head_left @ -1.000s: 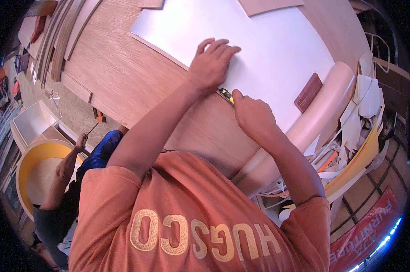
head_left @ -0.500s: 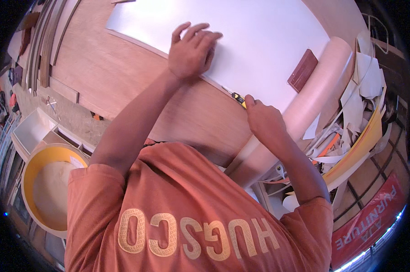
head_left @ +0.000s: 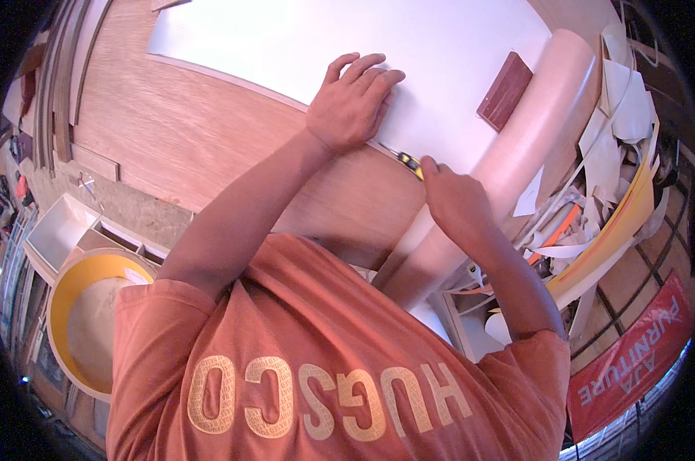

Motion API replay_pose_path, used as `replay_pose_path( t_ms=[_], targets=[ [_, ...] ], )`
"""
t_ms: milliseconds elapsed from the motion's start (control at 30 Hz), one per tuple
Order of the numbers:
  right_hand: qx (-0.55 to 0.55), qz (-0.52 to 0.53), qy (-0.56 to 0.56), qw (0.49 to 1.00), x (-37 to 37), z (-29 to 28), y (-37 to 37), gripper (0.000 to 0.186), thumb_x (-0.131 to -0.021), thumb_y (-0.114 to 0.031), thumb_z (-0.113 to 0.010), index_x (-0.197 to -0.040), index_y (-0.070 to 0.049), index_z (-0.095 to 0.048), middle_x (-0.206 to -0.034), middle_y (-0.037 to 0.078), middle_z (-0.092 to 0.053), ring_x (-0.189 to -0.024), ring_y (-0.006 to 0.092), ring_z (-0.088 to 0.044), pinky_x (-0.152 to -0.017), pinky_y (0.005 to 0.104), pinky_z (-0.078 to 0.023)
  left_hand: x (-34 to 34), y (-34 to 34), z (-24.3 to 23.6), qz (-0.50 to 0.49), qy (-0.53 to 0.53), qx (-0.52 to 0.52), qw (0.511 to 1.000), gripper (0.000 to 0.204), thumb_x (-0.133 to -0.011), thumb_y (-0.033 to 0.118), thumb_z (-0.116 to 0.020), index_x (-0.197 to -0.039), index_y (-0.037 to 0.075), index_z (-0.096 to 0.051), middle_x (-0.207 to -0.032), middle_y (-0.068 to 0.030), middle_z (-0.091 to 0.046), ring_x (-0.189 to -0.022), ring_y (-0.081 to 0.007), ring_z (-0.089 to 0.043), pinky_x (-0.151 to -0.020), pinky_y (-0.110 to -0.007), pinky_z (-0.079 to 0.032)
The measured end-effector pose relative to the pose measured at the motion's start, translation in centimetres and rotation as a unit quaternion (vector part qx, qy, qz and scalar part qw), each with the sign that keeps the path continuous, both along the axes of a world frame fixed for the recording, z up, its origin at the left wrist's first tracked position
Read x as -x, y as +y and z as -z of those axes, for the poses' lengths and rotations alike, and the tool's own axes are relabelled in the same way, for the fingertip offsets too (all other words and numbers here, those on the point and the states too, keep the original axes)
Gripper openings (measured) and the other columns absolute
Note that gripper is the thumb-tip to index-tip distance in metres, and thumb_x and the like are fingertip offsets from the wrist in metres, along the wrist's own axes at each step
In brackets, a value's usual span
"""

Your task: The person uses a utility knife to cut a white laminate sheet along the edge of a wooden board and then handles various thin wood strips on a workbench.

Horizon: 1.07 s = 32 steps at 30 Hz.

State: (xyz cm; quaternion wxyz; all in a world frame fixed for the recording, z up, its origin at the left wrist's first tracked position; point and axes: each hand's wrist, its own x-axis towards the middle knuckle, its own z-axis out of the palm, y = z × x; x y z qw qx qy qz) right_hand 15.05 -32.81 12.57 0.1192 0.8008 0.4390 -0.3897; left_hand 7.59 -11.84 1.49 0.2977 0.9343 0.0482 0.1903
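Note:
A glossy white sheet [head_left: 240,38] lies over a plywood board [head_left: 171,138], unrolled from a thick roll [head_left: 536,115] on the right. My right hand [head_left: 459,201] grips a yellow-and-black utility knife [head_left: 410,164], its blade end pointing left along the sheet's near edge. Just left of the knife, my left hand [head_left: 351,111] is over that same edge, fingers bent but apart, with nothing seen in them. Its thumb is mostly hidden, and I cannot tell how firmly it presses.
A dark red-brown block [head_left: 506,92] lies on the sheet beside the roll. Sheet scraps [head_left: 624,100] heap up at the right, above a red banner [head_left: 632,361]. A round yellow-walled tub [head_left: 67,307] stands at lower left. Long wood strips [head_left: 55,84] lie at the far left.
My left hand has shifted right along the sheet's edge, closer to the knife. My right hand still grips the knife, nearly in place. The whole view has shifted slightly.

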Motion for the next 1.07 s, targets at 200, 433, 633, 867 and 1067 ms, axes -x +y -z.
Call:
replay_pose_path(
  t_ms=[200,433,633,867,1067],
  targets=[
    [0.017,-0.009,-0.025,1.0,-0.2,-0.2,-2.5,0.015,-0.101,-0.012,-0.051,-0.113,-0.004,-0.052,-0.091,0.02,-0.07,-0.076,0.0397,-0.075,-0.064,0.051,-0.061,0.0,0.0,0.1,0.02,0.034,-0.003,0.999,0.031,-0.097,0.023,-0.068,-0.126,0.012,-0.065,-0.127,-0.0093,-0.068,-0.136,-0.0275,-0.055,-0.116,-0.05,-0.036],
    [0.003,-0.02,-0.029,0.999,-0.4,0.0,-2.9,0.015,-0.101,-0.013,-0.05,-0.113,-0.004,-0.052,-0.089,0.018,-0.07,-0.075,0.0384,-0.075,-0.063,0.0513,-0.06,-0.3,0.1,-0.1,0.132,0.045,-0.065,0.988,0.04,-0.093,0.043,-0.073,-0.123,0.016,-0.07,-0.134,-0.005,-0.067,-0.139,-0.0267,-0.052,-0.119,-0.05,-0.035],
    [0.04,-0.018,-0.039,0.998,-0.7,-0.6,-4.2,0.014,-0.101,-0.013,-0.05,-0.112,-0.005,-0.053,-0.089,0.018,-0.071,-0.075,0.0381,-0.075,-0.063,0.0501,-0.06,-0.3,0.1,-0.2,0.113,0.08,-0.085,0.987,0.038,-0.094,0.045,-0.073,-0.117,0.016,-0.074,-0.137,-0.0025,-0.066,-0.141,-0.0258,-0.049,-0.12,-0.05,-0.032],
    [0.049,-0.006,-0.044,0.998,-0.9,-0.6,-6.5,0.013,-0.101,-0.012,-0.051,-0.112,-0.005,-0.053,-0.088,0.018,-0.07,-0.075,0.038,-0.075,-0.064,0.0495,-0.06,-0.4,-0.2,-0.2,0.104,0.087,-0.095,0.986,0.034,-0.094,0.043,-0.073,-0.116,0.017,-0.075,-0.137,-0.0019,-0.067,-0.141,-0.0249,-0.05,-0.121,-0.049,-0.032],
    [0.056,0.009,-0.045,0.997,-1.0,-1.3,-7.9,0.014,-0.101,-0.012,-0.051,-0.112,-0.005,-0.053,-0.089,0.018,-0.071,-0.077,0.038,-0.075,-0.066,0.0505,-0.061,-0.2,-0.3,-0.1,0.099,0.089,-0.097,0.986,0.034,-0.094,0.043,-0.074,-0.117,0.018,-0.074,-0.14,-0.0015,-0.065,-0.142,-0.0242,-0.049,-0.122,-0.049,-0.031]
  ],
)
